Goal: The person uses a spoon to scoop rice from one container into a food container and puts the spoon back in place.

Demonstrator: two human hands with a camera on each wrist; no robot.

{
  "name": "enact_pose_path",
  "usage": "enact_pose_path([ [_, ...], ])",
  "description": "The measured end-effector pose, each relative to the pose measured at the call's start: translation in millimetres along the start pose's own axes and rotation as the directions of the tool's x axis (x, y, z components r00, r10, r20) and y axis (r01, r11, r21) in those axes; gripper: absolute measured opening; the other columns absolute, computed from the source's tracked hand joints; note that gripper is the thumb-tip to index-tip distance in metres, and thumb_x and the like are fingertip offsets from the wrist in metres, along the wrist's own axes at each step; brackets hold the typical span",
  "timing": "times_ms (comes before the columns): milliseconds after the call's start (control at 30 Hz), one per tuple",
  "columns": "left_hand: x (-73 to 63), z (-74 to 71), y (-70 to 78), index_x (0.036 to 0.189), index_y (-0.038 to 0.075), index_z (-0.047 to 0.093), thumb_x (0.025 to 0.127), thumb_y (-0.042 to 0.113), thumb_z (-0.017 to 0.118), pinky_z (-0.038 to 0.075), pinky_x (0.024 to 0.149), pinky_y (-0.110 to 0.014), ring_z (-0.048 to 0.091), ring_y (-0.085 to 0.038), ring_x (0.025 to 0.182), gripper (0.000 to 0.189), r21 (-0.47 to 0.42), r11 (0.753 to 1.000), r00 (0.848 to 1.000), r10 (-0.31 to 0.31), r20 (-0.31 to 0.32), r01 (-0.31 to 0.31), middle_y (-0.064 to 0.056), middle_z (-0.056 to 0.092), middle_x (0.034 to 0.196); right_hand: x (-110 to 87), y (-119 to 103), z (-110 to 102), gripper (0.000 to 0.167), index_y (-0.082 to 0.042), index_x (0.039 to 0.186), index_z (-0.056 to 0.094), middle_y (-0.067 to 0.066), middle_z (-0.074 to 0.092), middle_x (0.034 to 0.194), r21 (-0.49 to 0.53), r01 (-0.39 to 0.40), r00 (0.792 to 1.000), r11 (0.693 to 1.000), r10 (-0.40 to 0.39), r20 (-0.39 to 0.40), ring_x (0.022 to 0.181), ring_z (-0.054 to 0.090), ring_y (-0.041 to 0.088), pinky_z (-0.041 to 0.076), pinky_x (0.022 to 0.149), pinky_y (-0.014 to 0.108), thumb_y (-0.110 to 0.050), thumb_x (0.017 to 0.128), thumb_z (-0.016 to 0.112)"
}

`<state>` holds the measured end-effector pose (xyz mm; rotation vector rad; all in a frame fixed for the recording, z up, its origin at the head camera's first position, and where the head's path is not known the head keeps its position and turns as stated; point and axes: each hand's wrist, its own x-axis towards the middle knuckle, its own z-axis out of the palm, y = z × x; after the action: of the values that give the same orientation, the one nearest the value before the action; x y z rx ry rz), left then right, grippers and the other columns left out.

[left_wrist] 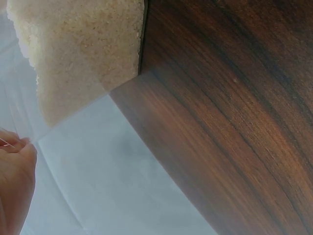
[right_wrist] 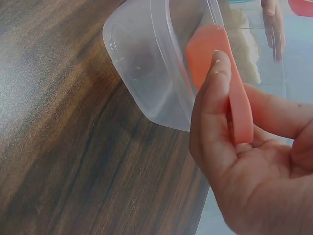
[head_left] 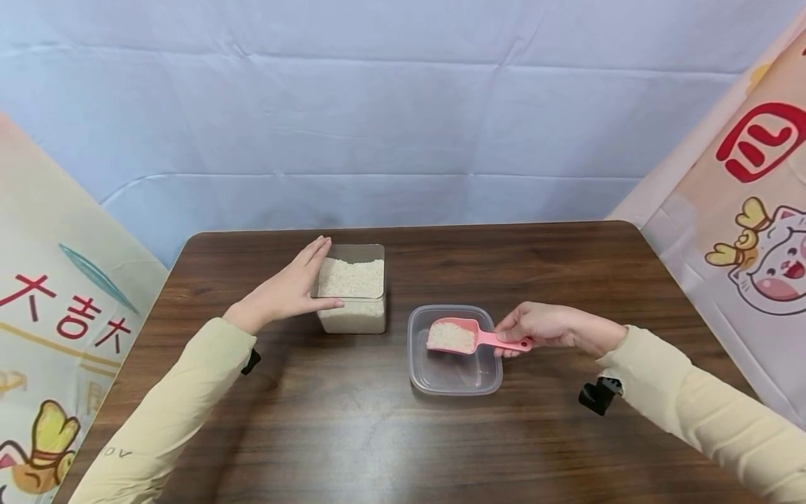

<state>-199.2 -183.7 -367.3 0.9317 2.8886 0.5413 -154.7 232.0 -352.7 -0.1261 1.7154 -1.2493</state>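
My left hand (head_left: pixel 283 287) rests against the left side of a clear square container (head_left: pixel 355 252) filled with white rice (head_left: pixel 351 280). Its fingers lie fairly straight along the back left corner, and the thumb reaches across the front. A pink scoop (head_left: pixel 483 339), heaped with rice, is held level over a clear plastic tub (head_left: pixel 434 381). Its handle is pinched between the thumb and fingers of my right hand (head_left: pixel 544 325). The right wrist view shows the scoop's handle (right_wrist: pixel 240 117) between those fingers, beside the tub's wall (right_wrist: pixel 139 63). Most of my left hand (left_wrist: pixel 17 181) is outside the left wrist view.
Both containers stand on a dark wood-grain table (head_left: pixel 352 434), the rice container farther back and left of the tub. A pale cloth (head_left: pixel 378 126) hangs behind the table, with printed banners (head_left: pixel 768 231) at the sides. Each sleeve has a black device near its cuff.
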Motion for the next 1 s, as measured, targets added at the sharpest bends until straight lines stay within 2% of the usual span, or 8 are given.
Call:
enact_pose_path([
  [200, -0.5, 0.4, 0.1, 0.145, -0.001, 0.007, 0.076, 0.063, 0.058, 0.019, 0.108, -0.042, 0.004, -0.024, 0.139, 0.107, -0.003, 1.000, 1.000, 0.005, -0.017, -0.005, -0.013, 0.004, 0.151, 0.6, -0.2, 0.1, 0.032, 0.021, 0.114, 0.049, 0.010, 0.068, 0.081, -0.011, -0.004, 1.000, 1.000, 0.004, 0.003, 0.072, 0.064, 0.012, 0.052, 0.070, 0.024, -0.001, 0.091, 0.049],
  [467, -0.6, 0.3, 1.3, 0.146, 0.001, 0.005, 0.076, 0.066, 0.055, 0.021, 0.107, -0.043, 0.004, -0.023, 0.139, 0.108, -0.003, 1.000, 1.000, -0.013, 0.004, 0.013, -0.011, 0.001, 0.152, 0.2, -1.8, 1.4, 0.031, 0.022, 0.114, 0.049, 0.010, 0.068, 0.081, -0.009, -0.001, 1.000, 1.000, 0.001, 0.005, 0.072, 0.063, 0.012, 0.052, 0.068, 0.023, 0.000, 0.091, 0.048],
  [1000, -1.2, 0.7, -0.3, 0.145, 0.000, 0.006, 0.076, 0.064, 0.058, 0.019, 0.108, -0.041, 0.003, -0.023, 0.139, 0.107, -0.006, 1.000, 1.000, 0.000, -0.011, 0.000, -0.012, 0.004, 0.152, 1.1, -1.8, 1.2, 0.033, 0.021, 0.116, 0.048, 0.011, 0.068, 0.081, 0.003, -0.017, 1.000, 1.000, 0.017, -0.006, 0.071, 0.064, 0.011, 0.053, 0.069, 0.024, 0.000, 0.091, 0.049],
])
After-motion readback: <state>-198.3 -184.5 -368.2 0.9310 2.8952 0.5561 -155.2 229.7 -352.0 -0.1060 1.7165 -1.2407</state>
